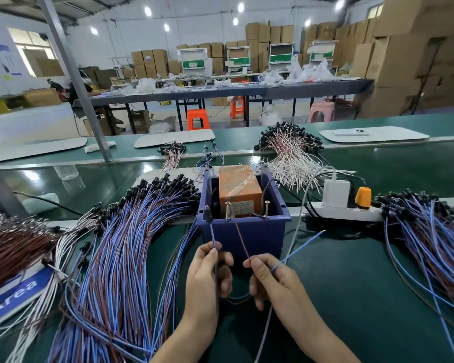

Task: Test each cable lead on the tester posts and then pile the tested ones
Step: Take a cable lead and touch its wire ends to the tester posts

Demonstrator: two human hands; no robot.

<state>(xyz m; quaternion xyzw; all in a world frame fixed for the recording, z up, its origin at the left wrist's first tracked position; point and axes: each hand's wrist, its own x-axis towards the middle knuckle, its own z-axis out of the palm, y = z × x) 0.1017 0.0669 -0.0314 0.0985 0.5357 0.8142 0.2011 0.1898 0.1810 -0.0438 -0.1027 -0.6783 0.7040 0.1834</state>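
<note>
1. Both hands were just in front of the blue bin [262,239] on the table [351,284], sharing one cable between them.
2. The left hand [210,271] pinched the cable's blue stem between thumb and fingertip. The black connector [207,214] stood straight above that hand, by the bin's near left corner.
3. The right hand [270,276] pinched both split ends. The brown lead [240,237] ran up and away from it toward the left post [228,208]. I couldn't tell whether its tip touched the post or sat just beside it.
4. The blue lead [299,249] slanted out to the right of that hand, its free end in the air. It pointed away from the bin and was well apart from the right post [266,208].
5. To my eye, everything hinged on that slant. The right post lay ahead of the right hand, the nearer one, and the blue lead's long axis would need swinging back leftward to meet it.
6. Heaps of cables lay to either side, a left pile [131,244] and a right pile [430,237]. I couldn't tell which held the tested ones.
</note>
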